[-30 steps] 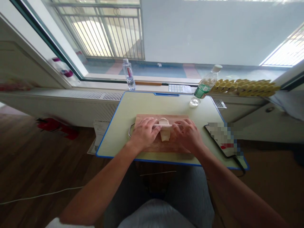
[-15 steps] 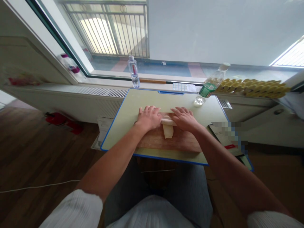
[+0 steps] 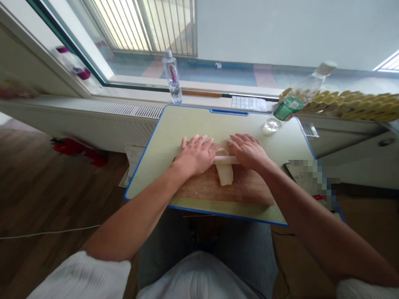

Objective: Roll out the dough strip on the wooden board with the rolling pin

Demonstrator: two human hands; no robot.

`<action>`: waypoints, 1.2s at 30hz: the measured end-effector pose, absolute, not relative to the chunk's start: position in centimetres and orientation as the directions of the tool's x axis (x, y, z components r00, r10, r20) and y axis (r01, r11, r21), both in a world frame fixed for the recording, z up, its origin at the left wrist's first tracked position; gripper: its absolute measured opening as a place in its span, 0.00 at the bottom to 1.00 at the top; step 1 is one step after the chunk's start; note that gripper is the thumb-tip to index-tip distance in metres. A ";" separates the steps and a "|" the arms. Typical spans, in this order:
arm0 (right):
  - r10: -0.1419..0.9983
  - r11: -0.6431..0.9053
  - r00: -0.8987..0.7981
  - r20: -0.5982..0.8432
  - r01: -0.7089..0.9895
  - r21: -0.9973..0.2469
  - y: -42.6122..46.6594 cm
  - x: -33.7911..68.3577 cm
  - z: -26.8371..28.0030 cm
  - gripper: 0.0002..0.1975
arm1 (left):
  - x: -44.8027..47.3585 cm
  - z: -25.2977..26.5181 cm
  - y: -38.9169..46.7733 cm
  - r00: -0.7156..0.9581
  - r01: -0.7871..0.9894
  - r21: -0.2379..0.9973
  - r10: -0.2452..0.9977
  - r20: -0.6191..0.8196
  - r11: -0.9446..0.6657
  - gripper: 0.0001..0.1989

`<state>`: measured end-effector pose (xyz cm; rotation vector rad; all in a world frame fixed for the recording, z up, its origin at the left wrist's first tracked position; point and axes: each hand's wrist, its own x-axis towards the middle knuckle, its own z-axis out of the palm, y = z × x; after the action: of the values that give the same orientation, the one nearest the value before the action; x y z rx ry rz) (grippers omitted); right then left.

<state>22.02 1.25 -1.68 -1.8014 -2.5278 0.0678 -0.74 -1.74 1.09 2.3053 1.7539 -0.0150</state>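
Note:
A pale strip of dough (image 3: pixel 225 174) lies on a wooden board (image 3: pixel 224 189) on a small table with a blue rim (image 3: pixel 149 143). A thin light rolling pin (image 3: pixel 225 160) crosses the dough's far part. My left hand (image 3: pixel 195 154) presses flat on the pin's left end, fingers stretched forward. My right hand (image 3: pixel 247 151) lies flat on its right end in the same way. Both palms hide the pin's ends.
A plastic bottle with a green label (image 3: pixel 296 97) leans at the table's far right beside a small clear cup (image 3: pixel 270 126). A second bottle (image 3: pixel 171 77) stands on the sill. Yellow egg trays (image 3: pixel 349 106) lie to the right, and a blurred flat item (image 3: pixel 311 176) sits on the table's right edge.
Both hands pushed the rolling pin away from me along the dough, from its middle to its far part, fingers flattening out. The camera view shifted closer and downward.

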 end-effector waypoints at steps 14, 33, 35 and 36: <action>0.965 0.199 -0.175 0.193 0.973 -0.112 -6.5 20.9 -1.0 0.31 | 0.0 0.3 -7.6 0.255 0.949 0.149 0.953 0.161 -0.279 0.31; 0.981 0.108 -0.065 0.184 0.966 -0.236 -9.6 20.6 -0.9 0.28 | -1.2 1.5 -6.9 0.423 0.876 0.173 0.889 0.175 -0.450 0.30; 0.982 0.108 -0.065 0.175 0.963 -0.246 -8.6 20.9 -0.5 0.27 | -1.4 2.1 -6.1 0.390 0.890 0.192 0.909 0.144 -0.413 0.29; 0.982 0.120 -0.079 0.170 0.963 -0.242 -8.0 21.1 -0.2 0.27 | -1.5 2.4 -5.5 0.356 0.904 0.202 0.924 0.137 -0.378 0.28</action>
<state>21.11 -7.97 -0.20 -1.9080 -2.1133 0.0951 -1.50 -5.47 2.43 2.5101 1.6973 0.3482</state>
